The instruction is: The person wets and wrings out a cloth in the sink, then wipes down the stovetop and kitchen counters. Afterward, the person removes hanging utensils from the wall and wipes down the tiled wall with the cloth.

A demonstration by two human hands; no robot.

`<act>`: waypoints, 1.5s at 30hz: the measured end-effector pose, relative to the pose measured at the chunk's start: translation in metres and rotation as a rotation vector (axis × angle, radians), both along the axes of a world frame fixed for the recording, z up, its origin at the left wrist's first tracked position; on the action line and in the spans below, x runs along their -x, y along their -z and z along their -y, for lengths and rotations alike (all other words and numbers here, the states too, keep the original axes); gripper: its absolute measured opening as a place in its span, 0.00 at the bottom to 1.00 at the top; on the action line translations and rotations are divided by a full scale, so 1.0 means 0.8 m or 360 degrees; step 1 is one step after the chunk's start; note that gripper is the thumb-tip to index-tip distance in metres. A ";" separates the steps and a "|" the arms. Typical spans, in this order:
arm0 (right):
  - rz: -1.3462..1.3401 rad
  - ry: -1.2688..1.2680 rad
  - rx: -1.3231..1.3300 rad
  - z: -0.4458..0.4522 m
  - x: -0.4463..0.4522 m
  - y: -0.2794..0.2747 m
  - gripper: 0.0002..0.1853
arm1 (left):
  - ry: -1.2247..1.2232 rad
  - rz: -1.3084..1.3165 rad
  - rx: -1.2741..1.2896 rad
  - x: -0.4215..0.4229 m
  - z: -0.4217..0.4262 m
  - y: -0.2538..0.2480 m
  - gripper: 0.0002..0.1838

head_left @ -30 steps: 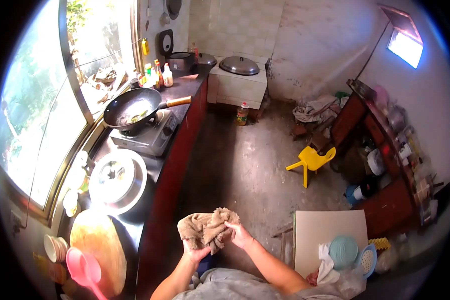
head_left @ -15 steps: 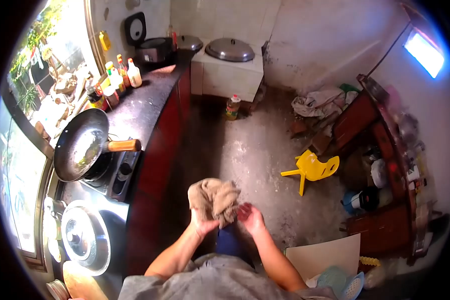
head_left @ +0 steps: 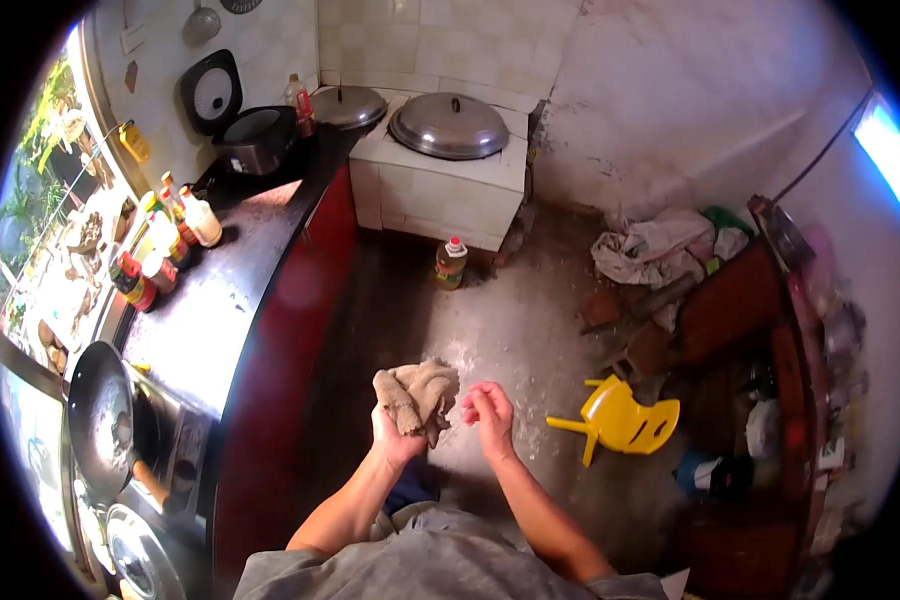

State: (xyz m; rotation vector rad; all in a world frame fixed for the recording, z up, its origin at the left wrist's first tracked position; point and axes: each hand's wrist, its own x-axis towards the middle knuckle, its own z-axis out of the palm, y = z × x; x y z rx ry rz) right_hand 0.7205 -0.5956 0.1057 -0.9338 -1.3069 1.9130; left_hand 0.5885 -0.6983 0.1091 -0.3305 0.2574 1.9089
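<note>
A crumpled beige-brown cloth [head_left: 420, 395] is bunched up in front of my body, above the floor. My left hand [head_left: 395, 437] grips it from below on its left side, with the fingers partly hidden by the folds. Just right of the cloth, my right hand [head_left: 490, 418] is raised with loosely bent fingers. A small gap shows between its fingertips and the cloth, and I see nothing in it.
Along the left runs a dark counter [head_left: 260, 225] with seasoning bottles [head_left: 202, 222], a rice cooker [head_left: 255, 140] and a wok [head_left: 100, 420]. Lidded pots [head_left: 450, 125] sit on a tiled stove ahead. An oil bottle [head_left: 451, 265] and yellow chair [head_left: 630, 415] stand on the floor.
My right hand has gone from open-palmed beside the cloth to loosely bent fingers. The cloth is bunched differently in my left hand. The view has shifted, showing more of the stove.
</note>
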 end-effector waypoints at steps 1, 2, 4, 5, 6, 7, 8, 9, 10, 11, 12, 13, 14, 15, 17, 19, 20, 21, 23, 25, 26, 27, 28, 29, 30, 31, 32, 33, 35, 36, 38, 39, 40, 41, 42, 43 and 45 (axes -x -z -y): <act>0.0011 -0.0079 0.0014 -0.025 0.015 0.002 0.08 | -0.0028 0.0014 0.0020 0.008 -0.025 0.002 0.25; 0.0026 -0.0157 0.0028 -0.052 0.029 0.006 0.07 | -0.0023 0.0029 0.0000 0.016 -0.051 0.001 0.25; 0.0044 -0.0272 0.0022 -0.113 0.063 0.016 0.07 | 0.0045 0.0043 -0.0082 0.038 -0.106 0.001 0.26; 0.0054 -0.0341 -0.0013 -0.144 0.081 0.020 0.08 | 0.0066 0.0145 -0.0090 0.050 -0.135 0.008 0.26; 0.0066 -0.0407 -0.0046 -0.174 0.100 0.023 0.09 | -0.0001 0.0195 -0.0073 0.064 -0.167 0.021 0.26; 0.0128 -0.0471 -0.0034 -0.206 0.117 0.027 0.10 | -0.0012 0.0188 -0.0091 0.081 -0.200 0.026 0.26; 0.0210 -0.0541 -0.0023 -0.239 0.130 0.027 0.12 | -0.0030 0.0199 -0.0113 0.095 -0.234 0.028 0.26; 0.0284 -0.0578 -0.0028 -0.267 0.141 0.017 0.13 | -0.0034 -0.0016 -0.0092 0.107 -0.265 0.033 0.25; 0.0310 -0.0599 -0.0073 -0.301 0.147 0.019 0.14 | 0.0078 0.0121 -0.0086 0.122 -0.296 0.053 0.24; 0.0316 -0.0590 -0.0109 -0.335 0.150 0.018 0.14 | 0.0071 0.0156 -0.0091 0.133 -0.331 0.067 0.23; 0.0305 -0.0585 -0.0144 -0.371 0.152 0.016 0.14 | 0.0061 0.0175 -0.0094 0.147 -0.364 0.074 0.22; 0.0332 -0.0506 -0.0056 -0.406 0.152 0.015 0.13 | 0.0030 0.0213 -0.0122 0.159 -0.396 0.081 0.20; 0.0357 -0.0420 0.0042 -0.442 0.150 0.017 0.13 | 0.0078 0.0143 -0.0147 0.172 -0.426 0.085 0.20; 0.0389 -0.0325 0.0149 -0.469 0.145 0.021 0.12 | 0.0130 0.0050 -0.0012 0.192 -0.454 0.105 0.19; 0.0452 -0.0226 0.0182 -0.525 0.138 0.037 0.11 | 0.0194 -0.0105 0.0153 0.234 -0.513 0.117 0.19; 0.0499 -0.0128 0.0266 -0.580 0.143 0.047 0.10 | 0.0022 -0.0317 0.0631 0.287 -0.574 0.129 0.18; 0.0512 -0.0150 0.0277 -0.606 0.145 0.058 0.09 | -0.0176 -0.0524 0.0719 0.313 -0.610 0.127 0.17; 0.0524 -0.0176 0.0288 -0.633 0.147 0.071 0.09 | -0.0262 -0.0869 0.0839 0.342 -0.641 0.133 0.18; 0.0540 -0.0191 0.0320 -0.688 0.154 0.097 0.09 | -0.0573 -0.1323 0.0952 0.393 -0.708 0.148 0.22; 0.0557 -0.0274 0.0338 -0.744 0.166 0.107 0.09 | -0.0761 -0.1673 0.1175 0.445 -0.776 0.165 0.20; 0.0560 -0.0319 0.0331 -0.778 0.175 0.109 0.09 | -0.0502 -0.1529 0.1334 0.477 -0.804 0.186 0.24; 0.0540 -0.0337 0.0366 -0.807 0.181 0.115 0.09 | -0.0636 -0.1697 0.1459 0.511 -0.840 0.229 0.23; 0.0521 -0.0350 0.0342 -0.840 0.187 0.120 0.09 | -0.0614 -0.1856 0.1603 0.527 -0.867 0.253 0.23; 0.0507 -0.0349 0.0333 -0.867 0.187 0.127 0.09 | -0.0592 -0.2008 0.1756 0.544 -0.895 0.276 0.23; 0.0495 -0.0345 0.0316 -0.892 0.189 0.131 0.09 | -0.0433 -0.2140 0.1905 0.551 -0.919 0.284 0.23; 0.0598 -0.0323 0.0288 -0.917 0.196 0.119 0.09 | -0.0283 -0.2256 0.2051 0.557 -0.942 0.294 0.24; 0.0624 -0.0305 0.0294 -0.941 0.198 0.120 0.09 | -0.0208 -0.2199 0.2275 0.565 -0.971 0.369 0.25; 0.0656 -0.0288 0.0299 -0.964 0.199 0.121 0.09 | -0.0149 -0.2492 0.2531 0.533 -0.988 0.350 0.26; 0.0705 -0.0263 0.0322 -1.000 0.201 0.125 0.09 | -0.0066 -0.2935 0.2746 0.472 -1.035 0.318 0.27; 0.0719 -0.0252 0.0338 -1.012 0.201 0.130 0.08 | -0.0065 -0.3085 0.2701 0.452 -1.054 0.320 0.27; 0.0709 -0.0273 0.0383 -1.034 0.208 0.139 0.08 | -0.0059 -0.3189 0.2469 0.413 -1.103 0.309 0.28; 0.0692 -0.0309 0.0415 -1.042 0.213 0.146 0.08 | 0.0003 -0.3074 0.2168 0.409 -1.138 0.312 0.27; 0.0676 -0.0343 0.0448 -1.047 0.217 0.151 0.08 | 0.0064 -0.2944 0.1871 0.404 -1.171 0.317 0.26; 0.0732 -0.0345 0.0469 -1.053 0.226 0.153 0.08 | -0.0027 -0.3203 0.1738 0.402 -1.205 0.317 0.24; 0.0710 -0.0323 0.0462 -1.058 0.234 0.154 0.08 | -0.0114 -0.3458 0.1579 0.402 -1.238 0.315 0.22; 0.0685 -0.0305 0.0443 -1.067 0.246 0.152 0.07 | 0.0132 -0.3048 0.1580 0.404 -1.272 0.290 0.19; 0.0639 -0.0267 0.0326 -1.091 0.273 0.146 0.08 | 0.0275 -0.2227 0.1411 0.404 -1.304 0.257 0.17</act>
